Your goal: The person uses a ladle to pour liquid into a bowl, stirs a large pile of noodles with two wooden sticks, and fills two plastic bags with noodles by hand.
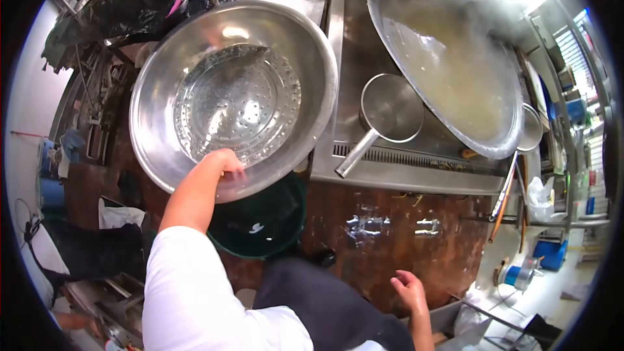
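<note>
A wide metal basin (312,110) is tilted toward me, with a round perforated metal plate (244,101) lying in its bottom under what looks like clear liquid. My left hand (223,164) reaches over the basin's near wall, close to the plate's lower edge. Its fingers curl downward, and whatever they pinch is hidden. Low on the right, my right hand (409,292) hangs away from everything, fingers loosely bent and apart, holding nothing. Under the basin's near side stands a dark green tub (286,221).
A large wok (510,140) of cloudy, steaming liquid sits on the metal stove (390,179). A long-handled metal pot (390,107) rests beside it. Ladle handles (507,188) lean at the right. The brown floor (370,247) is wet.
</note>
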Demonstrator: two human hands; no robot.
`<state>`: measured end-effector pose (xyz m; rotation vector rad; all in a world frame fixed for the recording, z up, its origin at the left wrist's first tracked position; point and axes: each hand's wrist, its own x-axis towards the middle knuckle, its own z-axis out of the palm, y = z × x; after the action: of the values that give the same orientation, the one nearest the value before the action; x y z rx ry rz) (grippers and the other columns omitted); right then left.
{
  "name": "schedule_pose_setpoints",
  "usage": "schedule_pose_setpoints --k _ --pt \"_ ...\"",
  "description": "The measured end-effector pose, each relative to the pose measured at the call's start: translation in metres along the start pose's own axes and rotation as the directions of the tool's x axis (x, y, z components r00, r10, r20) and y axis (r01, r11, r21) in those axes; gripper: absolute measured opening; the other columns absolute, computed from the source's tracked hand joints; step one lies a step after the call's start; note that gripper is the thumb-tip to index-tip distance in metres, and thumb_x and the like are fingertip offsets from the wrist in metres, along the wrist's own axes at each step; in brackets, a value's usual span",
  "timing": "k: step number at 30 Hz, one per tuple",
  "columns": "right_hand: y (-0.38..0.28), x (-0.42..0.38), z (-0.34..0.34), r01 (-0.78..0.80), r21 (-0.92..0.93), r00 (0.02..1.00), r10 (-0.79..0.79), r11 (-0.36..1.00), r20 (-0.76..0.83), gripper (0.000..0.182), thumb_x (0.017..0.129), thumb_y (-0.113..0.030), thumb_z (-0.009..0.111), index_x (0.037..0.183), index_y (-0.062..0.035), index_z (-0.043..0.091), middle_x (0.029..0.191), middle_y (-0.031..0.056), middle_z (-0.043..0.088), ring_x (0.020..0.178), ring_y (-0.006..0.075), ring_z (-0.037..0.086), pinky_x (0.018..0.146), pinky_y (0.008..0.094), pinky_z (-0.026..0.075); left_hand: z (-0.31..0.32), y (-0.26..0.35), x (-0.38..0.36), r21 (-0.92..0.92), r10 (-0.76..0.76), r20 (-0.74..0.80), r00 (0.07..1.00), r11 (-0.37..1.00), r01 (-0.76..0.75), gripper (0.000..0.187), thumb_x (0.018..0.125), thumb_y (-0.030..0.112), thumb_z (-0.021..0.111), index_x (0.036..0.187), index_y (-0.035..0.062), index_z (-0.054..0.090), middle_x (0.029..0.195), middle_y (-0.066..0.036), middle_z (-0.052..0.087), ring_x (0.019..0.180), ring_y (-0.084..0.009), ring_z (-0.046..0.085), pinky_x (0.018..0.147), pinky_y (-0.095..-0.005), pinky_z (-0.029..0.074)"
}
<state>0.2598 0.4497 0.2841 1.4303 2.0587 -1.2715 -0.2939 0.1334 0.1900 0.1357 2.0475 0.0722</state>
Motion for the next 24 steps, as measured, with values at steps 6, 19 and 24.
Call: schedule_pose_setpoints --k 6,19,24 --pt "-0.034 0.006 0.032 0.089 -0.148 0.976 -0.056 0.985 0.210 0.046 0.087 -0.027 0.072 0.124 -0.0008 0.061 0.109 0.0161 0.070 0.096 0.0232 0.069 0.086 0.0341 0.054 -0.003 -0.045 -0.004 -0.037 0.023 0.086 0.996 0.999 -0.020 0.022 0.076 0.023 0.067 0.080 0.0023 0.073 0.075 -0.011 0.069 0.062 -0.0216 0.065 0.053 -0.0388 0.051" --pt "-0.088 0.023 0.026 0.203 -0.208 0.969 -0.166 0.957 0.184 0.046 0.085 -0.026 0.074 0.122 -0.0012 0.063 0.106 0.0167 0.072 0.097 0.0243 0.070 0.086 0.0345 0.055 -0.004 -0.104 -0.155 0.151 0.517 -0.028 0.855 0.848 -0.508 0.036 0.072 0.011 0.065 0.107 0.0040 0.068 0.093 -0.012 0.071 0.090 -0.0302 0.067 0.079 -0.0358 0.052" --pt "-0.100 0.016 0.035 0.234 -0.296 0.961 -0.175 0.926 0.212 0.047 0.086 -0.029 0.073 0.123 -0.0024 0.063 0.107 0.0155 0.072 0.098 0.0248 0.069 0.087 0.0348 0.054 0.024 -0.122 -0.167 0.362 0.642 -0.532 0.552 0.762 -0.537 0.023 0.073 -0.005 0.056 0.091 0.0049 0.068 0.091 -0.019 0.067 0.091 -0.0369 0.064 0.078 -0.0451 0.051"
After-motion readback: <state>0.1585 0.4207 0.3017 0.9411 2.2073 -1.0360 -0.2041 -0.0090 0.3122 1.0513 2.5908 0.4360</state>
